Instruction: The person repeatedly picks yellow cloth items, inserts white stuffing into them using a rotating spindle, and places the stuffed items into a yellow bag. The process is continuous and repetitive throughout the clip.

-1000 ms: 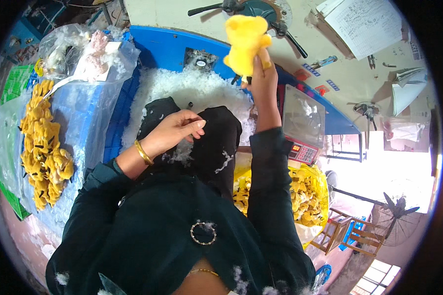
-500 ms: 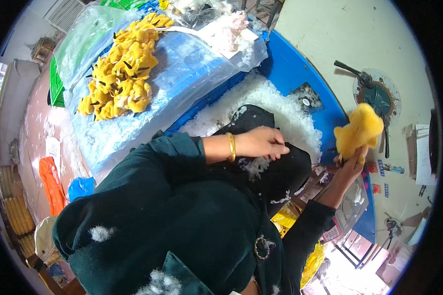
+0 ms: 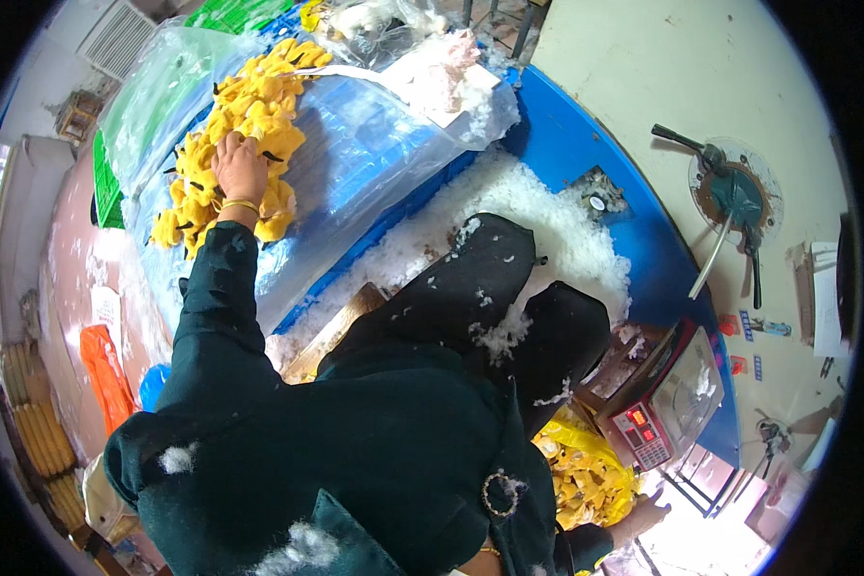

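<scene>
My left hand [image 3: 239,173], with a gold bangle at the wrist, reaches into a heap of yellow plush pieces [image 3: 276,91] with dark bits sticking out. Its fingers curl down around one plush piece [image 3: 276,200]; their tips are partly hidden in the heap. The heap lies on clear plastic sheeting [image 3: 355,125] over a blue surface. Low on the right, my right hand [image 3: 643,516] is stretched out with its fingers apart and nothing in them. Beside it is a yellow bag [image 3: 600,446] full of yellow plush toys [image 3: 581,485].
White fluffy stuffing [image 3: 509,187] fills the blue-rimmed bin [image 3: 634,216] before my knees. On the right, a metal tube [image 3: 710,259] juts from a round fitting on an off-white panel [image 3: 672,58]. A scale [image 3: 643,437] with lit red digits stands near my right knee.
My left hand has moved from above my lap to the plush heap. My right hand has let go of the yellow plush toy and dropped down beside the yellow bag.
</scene>
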The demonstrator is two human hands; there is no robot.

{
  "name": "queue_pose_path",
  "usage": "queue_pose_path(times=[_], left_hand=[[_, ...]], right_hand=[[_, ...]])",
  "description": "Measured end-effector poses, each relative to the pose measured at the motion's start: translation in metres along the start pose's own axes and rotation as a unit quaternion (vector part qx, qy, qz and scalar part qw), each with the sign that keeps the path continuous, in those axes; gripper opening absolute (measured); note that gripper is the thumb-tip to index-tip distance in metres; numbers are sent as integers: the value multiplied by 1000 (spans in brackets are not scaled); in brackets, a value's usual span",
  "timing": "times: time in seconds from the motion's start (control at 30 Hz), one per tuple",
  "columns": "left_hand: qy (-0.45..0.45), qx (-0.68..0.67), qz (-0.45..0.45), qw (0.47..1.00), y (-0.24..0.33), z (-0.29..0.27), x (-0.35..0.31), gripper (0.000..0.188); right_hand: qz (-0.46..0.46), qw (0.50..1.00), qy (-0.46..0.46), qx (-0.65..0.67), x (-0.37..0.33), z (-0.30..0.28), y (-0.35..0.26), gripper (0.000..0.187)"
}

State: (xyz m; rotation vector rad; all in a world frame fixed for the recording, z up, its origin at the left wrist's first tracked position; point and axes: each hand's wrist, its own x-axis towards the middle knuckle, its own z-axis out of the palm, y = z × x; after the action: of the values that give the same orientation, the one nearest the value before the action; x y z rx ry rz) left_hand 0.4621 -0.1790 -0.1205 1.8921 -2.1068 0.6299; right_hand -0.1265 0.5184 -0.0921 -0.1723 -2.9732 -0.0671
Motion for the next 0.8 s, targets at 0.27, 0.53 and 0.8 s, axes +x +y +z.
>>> queue_pose_path(times=[0.27, 0.53, 0.8], left_hand=[[-219, -763, -152, 589, 167, -58, -9, 24], [-419, -797, -77, 429, 310, -135, -92, 29], [-285, -659, 284, 636, 307, -168, -64, 20]], right_hand=[[-236, 675, -438, 544, -131, -28, -285, 29], [-553, 709, -149, 412, -211, -81, -408, 40], [-402, 527, -580, 473, -155, -78, -363, 30]])
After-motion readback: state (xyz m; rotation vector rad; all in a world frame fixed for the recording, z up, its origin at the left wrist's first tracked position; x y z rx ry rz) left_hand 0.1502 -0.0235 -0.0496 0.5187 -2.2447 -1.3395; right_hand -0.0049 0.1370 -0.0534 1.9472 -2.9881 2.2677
